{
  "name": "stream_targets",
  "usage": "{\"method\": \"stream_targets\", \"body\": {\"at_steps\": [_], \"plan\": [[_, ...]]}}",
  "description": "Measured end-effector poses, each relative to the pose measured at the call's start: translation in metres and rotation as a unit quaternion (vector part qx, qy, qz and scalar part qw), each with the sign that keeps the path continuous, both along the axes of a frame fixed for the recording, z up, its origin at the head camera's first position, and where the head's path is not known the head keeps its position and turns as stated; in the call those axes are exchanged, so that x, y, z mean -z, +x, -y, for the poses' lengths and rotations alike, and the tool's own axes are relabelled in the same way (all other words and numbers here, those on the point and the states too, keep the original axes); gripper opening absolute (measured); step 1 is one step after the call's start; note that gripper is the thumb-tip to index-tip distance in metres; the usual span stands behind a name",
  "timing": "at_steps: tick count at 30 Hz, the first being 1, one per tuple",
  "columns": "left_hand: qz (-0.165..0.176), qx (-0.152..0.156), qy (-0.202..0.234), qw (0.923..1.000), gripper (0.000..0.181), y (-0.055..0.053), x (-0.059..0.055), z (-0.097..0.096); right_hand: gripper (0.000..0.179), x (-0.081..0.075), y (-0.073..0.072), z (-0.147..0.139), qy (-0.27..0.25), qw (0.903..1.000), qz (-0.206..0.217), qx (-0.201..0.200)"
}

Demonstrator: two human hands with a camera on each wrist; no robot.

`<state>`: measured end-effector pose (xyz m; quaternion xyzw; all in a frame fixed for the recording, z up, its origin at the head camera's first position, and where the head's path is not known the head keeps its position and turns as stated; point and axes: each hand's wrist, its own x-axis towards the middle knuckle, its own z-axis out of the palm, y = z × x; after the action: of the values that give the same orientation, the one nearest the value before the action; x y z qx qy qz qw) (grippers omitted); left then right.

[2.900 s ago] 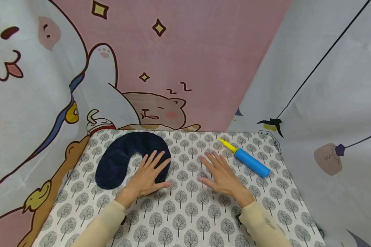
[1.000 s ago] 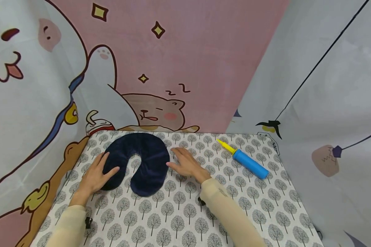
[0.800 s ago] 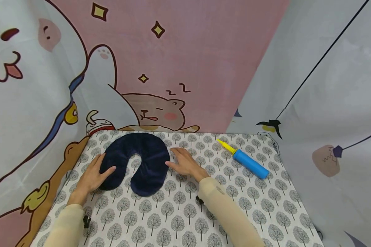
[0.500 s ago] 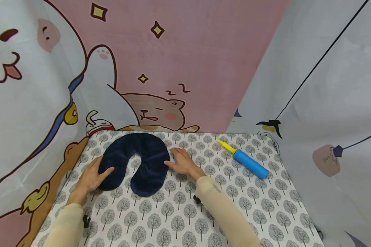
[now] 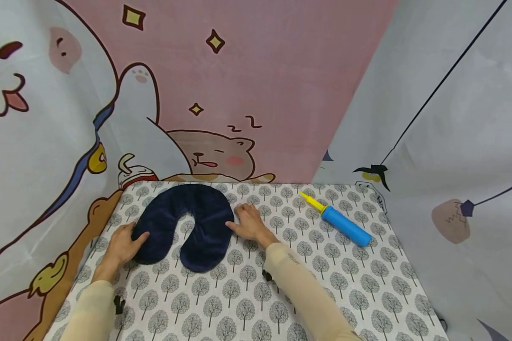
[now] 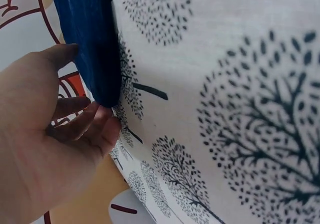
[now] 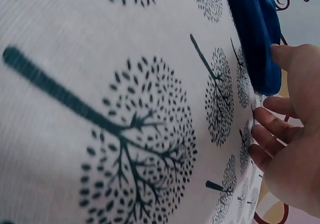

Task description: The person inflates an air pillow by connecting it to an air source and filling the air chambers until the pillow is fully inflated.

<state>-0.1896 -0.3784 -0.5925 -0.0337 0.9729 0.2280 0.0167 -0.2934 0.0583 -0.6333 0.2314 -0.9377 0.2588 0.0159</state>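
Observation:
A dark navy U-shaped neck pillow lies on the tree-print cloth, its opening toward me. My left hand is at the pillow's left arm. In the left wrist view its thumb presses the upper face of the pillow while curled fingertips reach under the outer edge. At the right side is my right hand. The right wrist view shows its thumb touching the pillow, with loosely bent fingers just past the edge, seemingly apart from it. The surface beneath the pillow is hidden.
A blue hand pump with a yellow nozzle lies to the right of my right hand. The printed tablecloth covers the table. Cartoon fabric curtains stand behind and at both sides.
Both hands came from over the right arm of the pillow and the cloth to the pillow's two sides. The left hand then slid slightly toward the outer edge, its fingers curling more.

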Motion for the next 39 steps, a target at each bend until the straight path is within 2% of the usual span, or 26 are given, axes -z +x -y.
{"method": "stream_targets", "body": {"at_steps": [4,5,8,10,16,19,23,26,28,29,31,32,35,36,39], "plan": [[-0.051,0.009,0.005,0.9986,0.088,-0.009,0.025,0.015,0.055,0.005,-0.001,0.004,0.003,0.9998,-0.015,0.014],[-0.061,0.009,0.009,0.998,0.086,-0.01,0.03,0.018,0.054,0.009,-0.002,0.004,-0.01,0.9997,-0.01,0.018],[-0.092,0.004,0.02,0.9956,0.077,-0.014,0.04,0.023,0.048,0.02,-0.006,0.007,-0.039,0.9989,-0.002,0.026],[-0.1,-0.007,0.024,0.9946,0.068,-0.014,0.039,0.022,0.043,0.026,-0.008,0.009,-0.045,0.9985,-0.002,0.031],[-0.073,-0.049,0.048,0.995,0.047,-0.006,0.018,0.006,0.027,0.036,-0.014,0.014,-0.042,0.9975,-0.024,0.052],[-0.078,-0.06,0.068,0.9928,0.043,-0.007,0.02,0.006,0.024,0.035,-0.014,0.017,-0.054,0.9958,-0.017,0.072],[-0.108,-0.058,0.068,0.9901,0.038,-0.014,0.038,0.015,0.021,0.032,-0.013,0.021,-0.074,0.9921,-0.001,0.101],[-0.108,-0.064,0.065,0.99,0.034,-0.013,0.034,0.01,0.018,0.028,-0.011,0.024,-0.088,0.9891,0.007,0.118],[-0.094,-0.07,0.072,0.9904,0.034,-0.008,0.021,0.001,0.016,0.026,-0.011,0.025,-0.092,0.9878,0.012,0.126],[-0.104,-0.071,0.067,0.9898,0.031,-0.009,0.026,0.002,0.015,0.025,-0.01,0.025,-0.094,0.9871,0.016,0.129],[-0.098,-0.068,0.065,0.9907,0.029,-0.004,0.015,-0.006,0.014,0.025,-0.011,0.026,-0.104,0.9853,0.024,0.133],[-0.101,-0.071,0.062,0.9903,0.026,-0.003,0.013,-0.008,0.014,0.025,-0.011,0.026,-0.106,0.9847,0.028,0.135],[-0.124,-0.068,0.062,0.988,0.02,-0.003,0.018,-0.007,0.011,0.03,-0.014,0.026,-0.13,0.9822,0.032,0.132],[-0.119,-0.07,0.068,0.9882,0.019,0.0,0.012,-0.011,0.011,0.032,-0.015,0.025,-0.138,0.9817,0.031,0.128],[-0.144,-0.061,0.087,0.9839,0.02,-0.006,0.027,-0.001,0.009,0.034,-0.017,0.022,-0.152,0.9816,0.027,0.112]]}}
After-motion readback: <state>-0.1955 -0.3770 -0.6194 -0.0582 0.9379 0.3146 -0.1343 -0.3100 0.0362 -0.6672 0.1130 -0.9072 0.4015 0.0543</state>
